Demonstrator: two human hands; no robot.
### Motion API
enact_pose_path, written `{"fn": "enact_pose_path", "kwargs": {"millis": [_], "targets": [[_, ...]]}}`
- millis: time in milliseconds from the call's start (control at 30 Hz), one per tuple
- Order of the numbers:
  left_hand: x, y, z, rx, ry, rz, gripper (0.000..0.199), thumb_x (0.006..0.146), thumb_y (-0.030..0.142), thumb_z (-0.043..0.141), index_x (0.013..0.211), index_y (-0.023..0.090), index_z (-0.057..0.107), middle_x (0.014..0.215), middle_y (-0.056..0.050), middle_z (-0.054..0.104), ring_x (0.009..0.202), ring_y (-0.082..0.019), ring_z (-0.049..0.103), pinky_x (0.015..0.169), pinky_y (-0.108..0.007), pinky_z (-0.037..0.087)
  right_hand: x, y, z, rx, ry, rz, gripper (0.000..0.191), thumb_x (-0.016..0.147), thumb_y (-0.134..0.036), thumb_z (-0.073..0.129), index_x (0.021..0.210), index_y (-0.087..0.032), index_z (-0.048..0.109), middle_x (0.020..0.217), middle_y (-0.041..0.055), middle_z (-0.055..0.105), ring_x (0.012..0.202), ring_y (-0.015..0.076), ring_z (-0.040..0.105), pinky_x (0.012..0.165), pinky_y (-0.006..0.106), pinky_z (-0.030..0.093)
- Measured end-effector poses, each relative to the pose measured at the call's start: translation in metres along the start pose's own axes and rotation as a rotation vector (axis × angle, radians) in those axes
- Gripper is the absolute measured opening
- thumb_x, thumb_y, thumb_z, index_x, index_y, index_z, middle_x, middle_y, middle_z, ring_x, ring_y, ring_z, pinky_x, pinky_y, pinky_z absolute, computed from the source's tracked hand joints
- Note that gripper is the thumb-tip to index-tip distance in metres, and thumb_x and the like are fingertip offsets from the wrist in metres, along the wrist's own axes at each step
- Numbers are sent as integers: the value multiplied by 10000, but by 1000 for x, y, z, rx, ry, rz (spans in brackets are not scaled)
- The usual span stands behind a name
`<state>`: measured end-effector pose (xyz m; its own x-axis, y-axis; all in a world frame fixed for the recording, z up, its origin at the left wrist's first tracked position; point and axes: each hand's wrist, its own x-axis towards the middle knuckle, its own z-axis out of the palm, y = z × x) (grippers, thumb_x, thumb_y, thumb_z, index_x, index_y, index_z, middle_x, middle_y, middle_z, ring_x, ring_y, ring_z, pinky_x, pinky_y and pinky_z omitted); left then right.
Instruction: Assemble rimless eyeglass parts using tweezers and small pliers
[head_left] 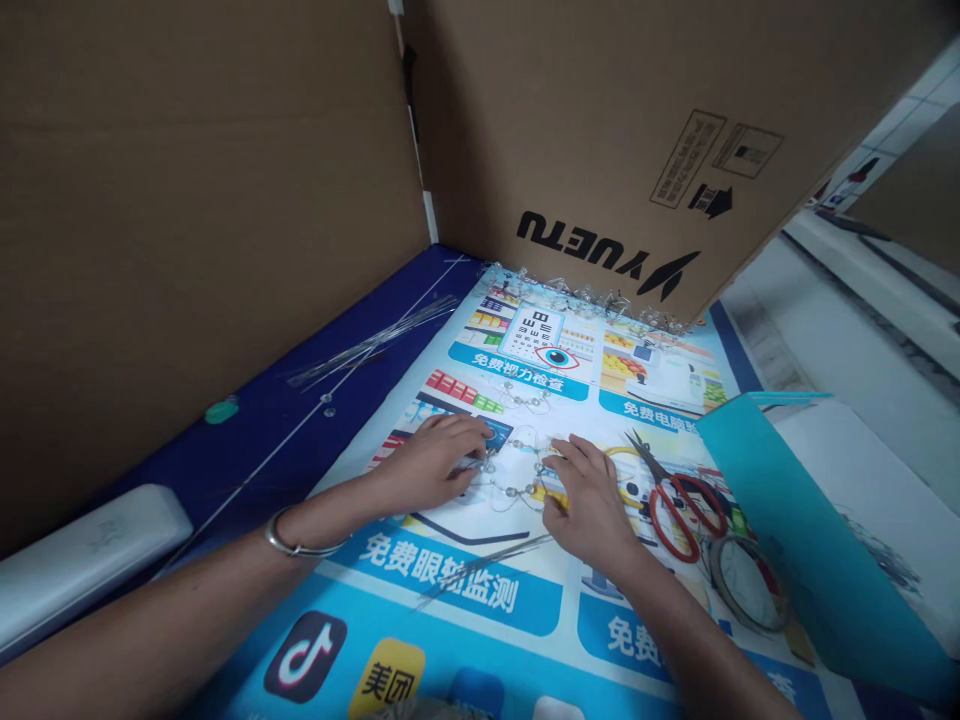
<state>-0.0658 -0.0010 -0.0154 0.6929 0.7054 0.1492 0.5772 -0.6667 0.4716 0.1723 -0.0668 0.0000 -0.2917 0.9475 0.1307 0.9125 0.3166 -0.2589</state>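
Observation:
A loop of silver wire strung with small transparent beads [514, 478] lies on a printed poster [480, 600], between my two hands. My left hand [431, 462] has its fingertips on the loop's left end, and a metal bangle [296, 541] circles that wrist. My right hand [589, 500] pinches the loop's right side. A second beaded wire piece [525, 398] lies just beyond the hands, and a loose thin wire [487, 565] lies near my wrists. A row of similar transparent beaded pieces [585, 300] sits along the poster's far edge.
Red-handled scissors [675, 500] and a roll of transparent tape [746, 585] lie to the right of my right hand. A teal folder [795, 520] stands further right. A bundle of thin wires [373, 342] lies on dark blue cloth [262, 430] at left, with cardboard panels [600, 130] behind.

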Motion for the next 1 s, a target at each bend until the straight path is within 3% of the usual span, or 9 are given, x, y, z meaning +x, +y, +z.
{"fn": "enact_pose_path", "kwargs": {"millis": [400,1000], "targets": [[0,1,7,-62,43,-77,331,688,60,408,947,232,522,1159,-10,512,1120,-202,407,928,-376,300,-3,-11,1,-55,-5,53,403,727,-215,453,1122,-183,527,1274,70,433,1230,269,245,995,459,226],[-1,1,7,-75,65,-83,372,662,27,395,945,232,521,1149,-12,522,1109,-199,419,921,-383,317,-4,-10,3,-68,12,55,394,739,-206,439,1122,-185,529,1270,74,436,1223,269,258,988,463,239]]}}
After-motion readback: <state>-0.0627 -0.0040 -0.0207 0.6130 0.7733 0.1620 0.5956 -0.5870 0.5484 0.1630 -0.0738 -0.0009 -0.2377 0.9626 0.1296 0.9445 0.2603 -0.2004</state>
